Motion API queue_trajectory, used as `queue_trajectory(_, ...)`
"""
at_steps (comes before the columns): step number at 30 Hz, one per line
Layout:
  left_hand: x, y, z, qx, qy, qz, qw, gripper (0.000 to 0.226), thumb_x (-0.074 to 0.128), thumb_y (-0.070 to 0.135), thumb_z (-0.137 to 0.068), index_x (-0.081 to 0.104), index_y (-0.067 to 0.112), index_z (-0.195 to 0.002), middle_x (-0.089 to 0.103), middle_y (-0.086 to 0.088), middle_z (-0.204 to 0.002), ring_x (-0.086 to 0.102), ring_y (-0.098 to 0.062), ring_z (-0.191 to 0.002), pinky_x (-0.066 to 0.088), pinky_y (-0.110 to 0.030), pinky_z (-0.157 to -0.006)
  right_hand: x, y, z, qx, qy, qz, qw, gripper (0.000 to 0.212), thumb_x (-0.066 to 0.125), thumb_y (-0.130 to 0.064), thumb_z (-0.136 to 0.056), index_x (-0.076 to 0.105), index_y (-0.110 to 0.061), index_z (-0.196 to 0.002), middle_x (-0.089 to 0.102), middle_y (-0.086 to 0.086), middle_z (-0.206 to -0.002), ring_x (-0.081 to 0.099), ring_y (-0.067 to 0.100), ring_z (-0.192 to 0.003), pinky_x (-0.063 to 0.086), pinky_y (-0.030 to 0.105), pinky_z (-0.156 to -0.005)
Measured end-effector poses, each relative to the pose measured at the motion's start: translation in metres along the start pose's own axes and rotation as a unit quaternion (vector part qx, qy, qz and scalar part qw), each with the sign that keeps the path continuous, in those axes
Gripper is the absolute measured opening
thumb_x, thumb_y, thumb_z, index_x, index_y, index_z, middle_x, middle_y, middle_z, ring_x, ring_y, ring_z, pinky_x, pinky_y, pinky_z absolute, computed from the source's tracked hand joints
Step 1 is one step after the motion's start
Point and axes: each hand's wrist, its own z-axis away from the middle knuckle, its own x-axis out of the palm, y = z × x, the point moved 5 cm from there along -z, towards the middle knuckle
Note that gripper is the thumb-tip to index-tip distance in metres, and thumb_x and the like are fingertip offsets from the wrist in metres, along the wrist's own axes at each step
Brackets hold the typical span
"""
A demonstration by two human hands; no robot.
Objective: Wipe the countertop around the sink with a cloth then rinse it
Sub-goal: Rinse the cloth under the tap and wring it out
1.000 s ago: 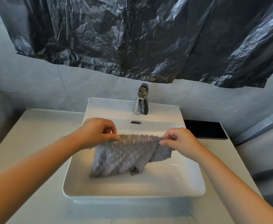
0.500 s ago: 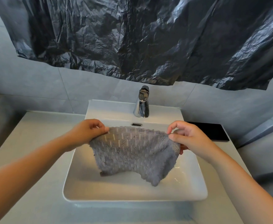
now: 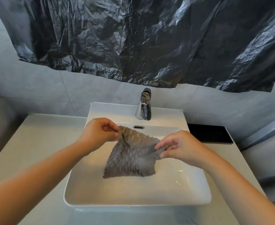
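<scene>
A grey textured cloth [image 3: 132,158] hangs spread over the white rectangular sink [image 3: 133,197]. My left hand [image 3: 97,132] pinches its upper left corner between thumb and fingers. My right hand [image 3: 180,146] pinches the upper right corner, lower than the left. The cloth's bottom edge hangs inside the basin. A chrome faucet [image 3: 144,106] stands at the back of the sink, and no water is seen running from it. The pale countertop [image 3: 41,143] surrounds the sink.
A black flat rectangular object [image 3: 210,133] lies on the counter right of the sink. Crumpled black plastic sheeting [image 3: 149,39] covers the wall above the faucet. Grey tiles line the wall behind. The counter's right edge drops off near the black object.
The cloth was held level and spread wide; now the right hand has dropped lower and the cloth hangs slanted. Both hands kept their pinch on the corners.
</scene>
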Motion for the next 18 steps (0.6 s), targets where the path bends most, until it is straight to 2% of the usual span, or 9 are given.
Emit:
queue_trajectory(2,0.001,0.004,0.001,0.011,0.032,-0.021,0.999,0.017,0.079,-0.004,-0.069,0.067,0.007,-0.076,0.071,-0.014,-0.076,0.071,-0.026,-0.07,0.059,-0.028,-0.065,0.003,-0.01,0.0,-0.043,0.017,-0.034,0.998,0.007,0.079,-0.01,-0.074,0.076,-0.015,-0.076,0.072,0.003,-0.07,0.068,0.011,-0.066,0.056,0.027,-0.069)
queue_trajectory(4,0.005,0.005,0.003,-0.004,0.02,-0.018,1.0,0.016,0.081,0.002,-0.068,0.071,0.013,-0.073,0.072,-0.008,-0.076,0.072,-0.023,-0.072,0.058,-0.031,-0.069,0.003,-0.02,0.001,-0.075,0.032,-0.082,0.993,0.003,0.075,-0.009,-0.078,0.074,-0.01,-0.075,0.071,0.006,-0.067,0.068,0.015,-0.063,0.057,0.027,-0.066)
queue_trajectory(6,0.016,0.008,0.009,-0.031,-0.026,0.055,0.998,0.016,0.076,-0.003,-0.073,0.073,0.012,-0.073,0.073,-0.01,-0.078,0.072,-0.027,-0.08,0.059,-0.031,-0.072,0.006,-0.027,0.0,-0.091,0.031,-0.144,0.985,0.005,0.07,-0.006,-0.082,0.072,-0.007,-0.078,0.069,0.004,-0.064,0.067,0.016,-0.061,0.055,0.025,-0.061)
queue_trajectory(10,0.043,0.017,0.026,-0.035,-0.135,0.121,0.983,0.016,0.063,-0.005,-0.084,0.074,0.007,-0.084,0.074,-0.011,-0.092,0.069,-0.02,-0.087,0.057,-0.027,-0.081,0.018,-0.03,-0.005,-0.08,0.021,-0.26,0.962,0.01,0.061,0.0,-0.086,0.069,-0.007,-0.085,0.071,0.001,-0.07,0.065,0.012,-0.061,0.053,0.021,-0.062)
queue_trajectory(12,0.051,0.016,0.032,-0.068,-0.194,0.151,0.967,0.014,0.06,0.005,-0.088,0.073,0.002,-0.092,0.073,-0.01,-0.098,0.069,-0.019,-0.093,0.055,-0.027,-0.085,0.022,-0.028,-0.007,-0.077,0.015,-0.259,0.963,0.016,0.06,0.001,-0.087,0.07,-0.01,-0.091,0.073,0.002,-0.079,0.066,0.012,-0.067,0.054,0.022,-0.067)
queue_trajectory(14,0.053,0.013,0.033,-0.088,-0.224,0.155,0.958,0.022,0.059,0.017,-0.091,0.071,-0.001,-0.096,0.073,-0.013,-0.099,0.068,-0.019,-0.094,0.054,-0.028,-0.087,0.024,-0.027,-0.008,-0.075,0.015,-0.243,0.967,0.019,0.06,0.001,-0.087,0.071,-0.014,-0.093,0.074,0.003,-0.083,0.067,0.013,-0.07,0.054,0.024,-0.07)
queue_trajectory(16,0.053,0.011,0.034,-0.078,-0.225,0.148,0.96,0.029,0.067,0.027,-0.086,0.072,0.001,-0.095,0.072,-0.015,-0.099,0.068,-0.02,-0.094,0.053,-0.029,-0.089,0.025,-0.025,-0.01,-0.072,0.031,-0.246,0.966,0.018,0.061,0.001,-0.087,0.071,-0.014,-0.092,0.074,0.003,-0.08,0.067,0.013,-0.07,0.056,0.026,-0.071)
queue_trajectory(18,0.049,0.01,0.034,-0.053,-0.206,0.095,0.973,0.023,0.075,0.024,-0.078,0.075,0.006,-0.092,0.073,-0.014,-0.096,0.067,-0.018,-0.089,0.053,-0.03,-0.086,0.027,-0.025,-0.011,-0.07,0.047,-0.25,0.965,0.016,0.061,0.001,-0.086,0.071,-0.012,-0.09,0.073,0.002,-0.077,0.068,0.014,-0.068,0.057,0.026,-0.07)
